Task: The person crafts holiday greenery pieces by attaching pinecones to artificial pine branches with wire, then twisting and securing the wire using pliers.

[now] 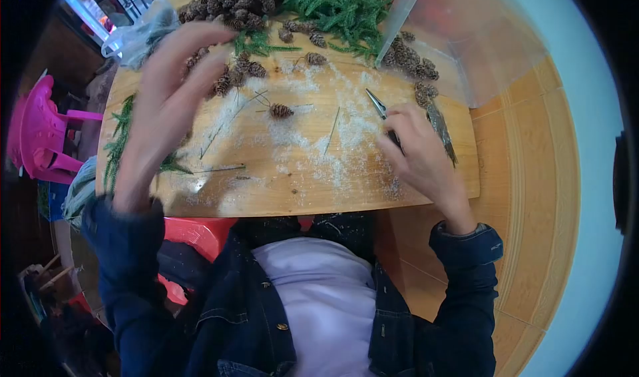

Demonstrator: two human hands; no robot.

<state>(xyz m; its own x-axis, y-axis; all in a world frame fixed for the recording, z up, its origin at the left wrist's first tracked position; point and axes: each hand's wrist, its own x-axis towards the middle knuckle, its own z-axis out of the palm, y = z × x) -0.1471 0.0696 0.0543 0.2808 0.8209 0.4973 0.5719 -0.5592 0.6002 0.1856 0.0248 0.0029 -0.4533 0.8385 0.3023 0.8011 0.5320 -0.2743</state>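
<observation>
One pointed metal tool (377, 104) is gripped in the right hand (418, 147), fingers curled around it above the table (266, 194). The blurred left hand (166, 94), fingers spread from the thumb, hovers beside brown pine cones (247, 68).

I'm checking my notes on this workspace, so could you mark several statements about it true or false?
1. The right hand holds a pointed metal tool. True.
2. The plastic chair is green. False: the chair is pink.
3. The big heap of pine cones lies beside a pile of green sprigs. True.
4. The wooden table is free of white grains. False: white grains are scattered over the wooden table.
</observation>
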